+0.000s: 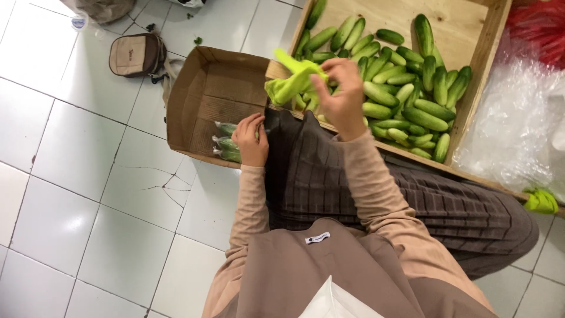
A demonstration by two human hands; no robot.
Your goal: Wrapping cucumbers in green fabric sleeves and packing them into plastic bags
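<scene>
Seen from above, over a seated lap in a dark striped skirt [353,188] on a white tiled floor [70,176].

Left hand [251,140] lowered at the near edge of an open cardboard box [206,88], fingers curled down onto clear-wrapped packs of cucumbers [226,141] lying in a short stack at the box's near side. Closed over the topmost pack, as far as can be told.

Right hand [341,94] raised over the near rim of a wooden crate [488,65], pinched shut on a yellow-green plastic bag [294,79] that juts out to the left of the fingers. Loose cucumbers [406,88] heaped just beyond and to the right of that hand, inside the crate.

Judged best handled by keeping the bag's mouth pinched so it can be spread easily, and by pressing the wrapped packs flat against the box wall so the stack stays neat.

Elsewhere: a small tan pouch [136,55] on the floor beyond the box, crumpled clear plastic sheeting [518,129] right of the crate, another green bag [540,201] at its near corner.
</scene>
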